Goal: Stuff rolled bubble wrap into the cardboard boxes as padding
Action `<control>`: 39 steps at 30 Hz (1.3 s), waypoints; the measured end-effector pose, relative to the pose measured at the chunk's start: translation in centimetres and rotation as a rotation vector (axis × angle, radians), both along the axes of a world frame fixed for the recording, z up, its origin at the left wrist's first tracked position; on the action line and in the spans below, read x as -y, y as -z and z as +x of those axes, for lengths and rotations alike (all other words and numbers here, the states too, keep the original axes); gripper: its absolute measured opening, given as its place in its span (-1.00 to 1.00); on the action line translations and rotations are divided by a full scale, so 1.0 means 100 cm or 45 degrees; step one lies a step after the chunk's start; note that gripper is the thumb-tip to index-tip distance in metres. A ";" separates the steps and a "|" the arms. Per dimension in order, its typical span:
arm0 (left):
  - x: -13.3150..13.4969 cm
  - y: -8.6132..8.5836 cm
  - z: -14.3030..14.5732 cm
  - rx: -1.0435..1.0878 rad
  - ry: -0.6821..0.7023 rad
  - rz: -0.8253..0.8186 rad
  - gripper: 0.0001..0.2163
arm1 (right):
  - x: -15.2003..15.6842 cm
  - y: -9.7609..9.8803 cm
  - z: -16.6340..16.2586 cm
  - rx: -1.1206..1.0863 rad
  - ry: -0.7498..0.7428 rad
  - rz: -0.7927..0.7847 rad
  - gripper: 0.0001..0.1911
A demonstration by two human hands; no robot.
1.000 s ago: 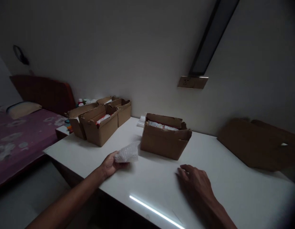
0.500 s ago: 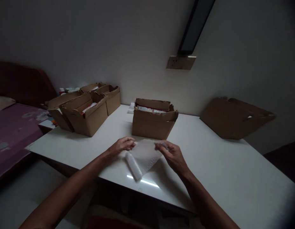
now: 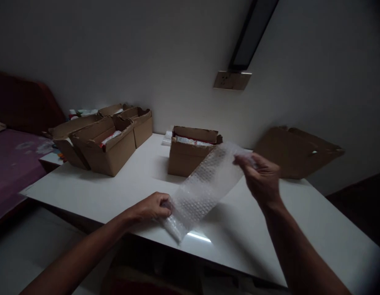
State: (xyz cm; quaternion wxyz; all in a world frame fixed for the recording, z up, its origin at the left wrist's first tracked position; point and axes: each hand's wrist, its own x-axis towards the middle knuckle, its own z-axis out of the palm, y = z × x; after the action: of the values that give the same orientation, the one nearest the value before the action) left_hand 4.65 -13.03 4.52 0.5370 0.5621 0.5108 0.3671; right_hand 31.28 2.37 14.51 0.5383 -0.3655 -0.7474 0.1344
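A strip of clear bubble wrap (image 3: 205,184) stretches slantwise between my two hands above the white table (image 3: 141,176). My left hand (image 3: 161,205) is closed on its lower left end, where it is still rolled or folded. Higher up and to the right, my right hand (image 3: 260,174) pinches the other end, holding it raised off the table. Behind the strip stands an open cardboard box (image 3: 180,159) with red and clear plastic-wrapped contents; the wrap hides part of its right side.
Several open cardboard boxes (image 3: 107,147) are grouped at the table's left. A tilted cardboard box (image 3: 294,151) lies at the right by the wall. Folded clear plastic (image 3: 167,138) sits behind the middle box. A wall socket (image 3: 232,80) is above, and a bed (image 3: 18,159) is at left.
My right hand has moved up and to the right, drawing the bubble wrap out into a longer strip. My left hand has come down and now grips the rolled end.
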 end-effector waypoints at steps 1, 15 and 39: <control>0.012 0.002 0.002 0.028 -0.013 -0.009 -0.81 | -0.005 0.013 -0.002 0.062 -0.029 -0.055 -0.71; 0.071 0.026 0.016 0.188 -0.450 -0.078 -0.56 | -0.036 0.102 -0.083 0.819 -0.367 -0.421 -0.64; -0.021 -0.003 0.015 0.881 -0.375 -0.515 -0.53 | 0.065 0.111 0.008 0.551 -0.269 -0.124 -0.75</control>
State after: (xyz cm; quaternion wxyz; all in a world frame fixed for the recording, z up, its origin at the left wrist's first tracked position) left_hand 6.13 -10.95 4.80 0.7179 0.2103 0.4371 0.4993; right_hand 32.07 -4.11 3.37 0.3305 -0.3310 -0.8720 0.1445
